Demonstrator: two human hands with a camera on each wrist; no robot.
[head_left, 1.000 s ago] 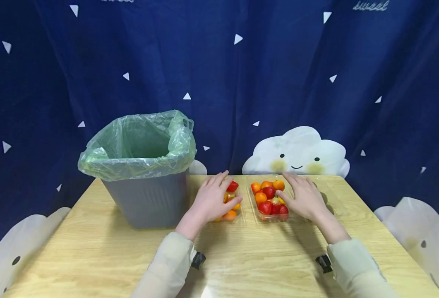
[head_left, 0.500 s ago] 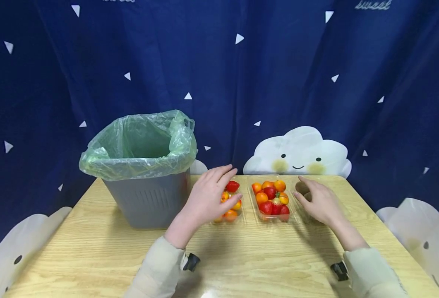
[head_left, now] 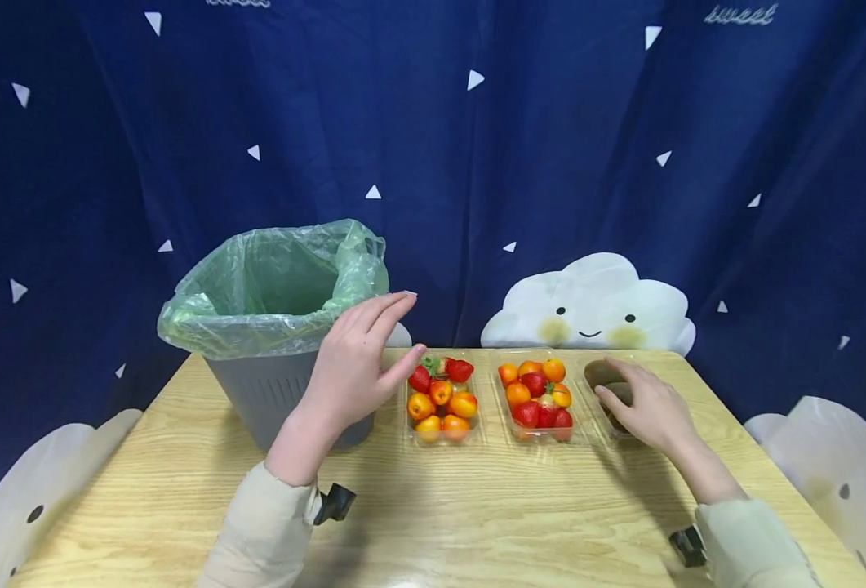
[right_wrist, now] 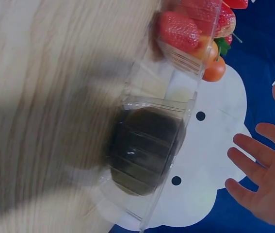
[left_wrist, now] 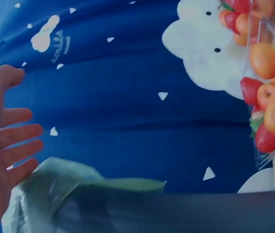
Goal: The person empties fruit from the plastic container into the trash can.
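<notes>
My left hand (head_left: 348, 363) is raised in front of the bin, its fingers extended and holding nothing. In the left wrist view, that hand (left_wrist: 4, 145) overlaps the green bag liner (left_wrist: 74, 172). My right hand (head_left: 649, 408) hovers by the rightmost clear plastic box (right_wrist: 156, 104), partly covering it from the head. Dark brown rounded items (right_wrist: 144, 150) lie inside that box. The right wrist view shows this hand (right_wrist: 268, 165) with spread fingers and nothing in them. To its left stands a clear box (head_left: 543, 435) of strawberries (head_left: 526, 414) and small orange fruit (head_left: 517, 395).
A grey bin (head_left: 267, 400) with a green plastic bag (head_left: 256, 331) over its rim stands at the left on the wooden table (head_left: 477, 506). Another clear box (head_left: 443, 437) of strawberries and orange-yellow fruit sits beside it. A blue curtain (head_left: 433, 163) hangs behind.
My left hand has moved left and up, from over the left fruit box to in front of the bin. My right hand has shifted right, from the middle box to the rightmost one.
</notes>
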